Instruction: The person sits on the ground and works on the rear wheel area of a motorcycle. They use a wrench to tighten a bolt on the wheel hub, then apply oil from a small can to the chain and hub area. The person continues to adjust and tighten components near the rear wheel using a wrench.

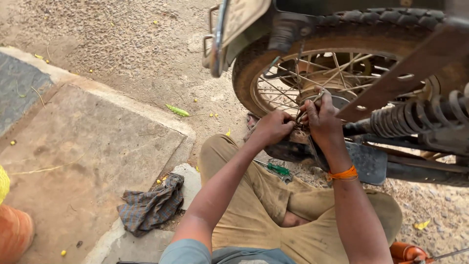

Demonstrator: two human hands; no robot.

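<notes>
Both hands meet at the lower part of a motorcycle's rear wheel (293, 73), just below the hub. The left hand (274, 126) is curled into a closed fist around something small at the spokes; what it grips is hidden by its own fingers. The right hand (320, 115) is closed as well, its fingers wrapped round a thin metal tool (316, 99) whose bright end sticks up between thumb and forefinger toward the spokes (342, 66). The two hands are touching or nearly so, knuckle to knuckle.

On the right wrist, just behind the grip, sits an orange thread band (343, 173). Above the hands rise the rusty rim and the knobbly tyre (391, 17). To the right of the grip runs a coiled shock spring (415, 115), with a brown frame bar (405, 68) slanting across the wheel above it. Directly below the hands hangs a dark flat plate (369, 161).

Nearer the person, the forearms pass over knees in dusty khaki trousers (273, 210). A green-handled screwdriver (276, 169) lies on the ground just below the left hand, beside the left knee. Further left, well apart from the grip, a crumpled checked rag (151, 205) lies on the edge of a concrete slab (88, 142). A green leaf (177, 110) rests on the sandy ground beyond the slab. An orange can (408, 253) sits at the lower right.
</notes>
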